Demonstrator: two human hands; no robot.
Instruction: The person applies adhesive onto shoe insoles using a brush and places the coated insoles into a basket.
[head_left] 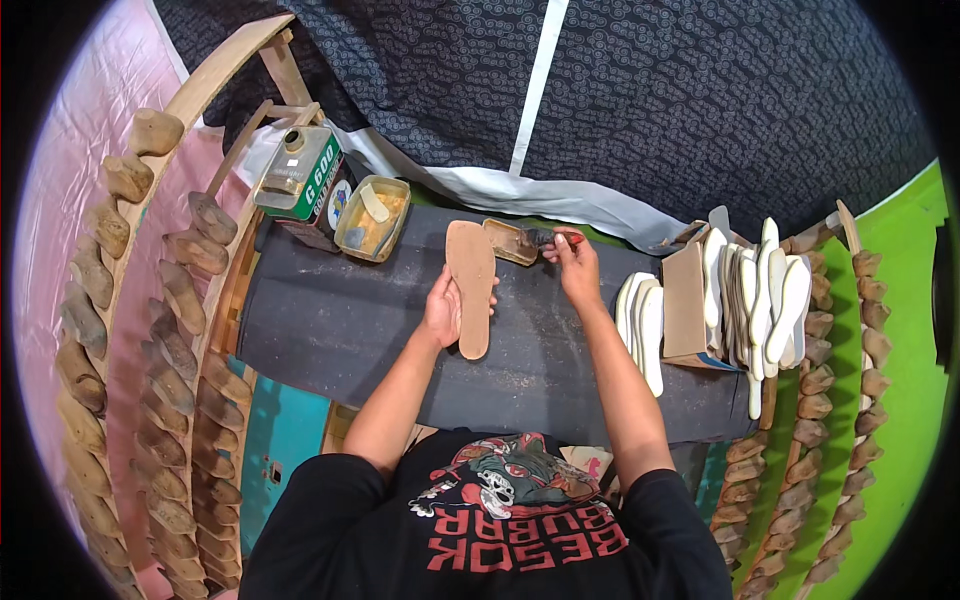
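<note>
In the middle of the view, my left hand [445, 310] grips a brown insole [469, 285] from beneath, its broad end pointing away from me. My right hand [577, 268] is closed around the red handle of a brush [545, 240]. The brush's dark bristle end is at the right side of a small shallow rectangular tin [513, 254], which has brownish residue inside. Whether the bristles touch the tin's contents, I cannot tell. The tin lies just beyond the insole's right edge, on the dark-covered table [560, 370].
A green-and-white metal can [310, 175] and an open tub [390, 240] of yellowish paste with a spreader stand at the far left. On the right, a cardboard box [685, 305] holds several white insoles [770, 290]. Racks of wooden shoe lasts [165, 375] flank the table.
</note>
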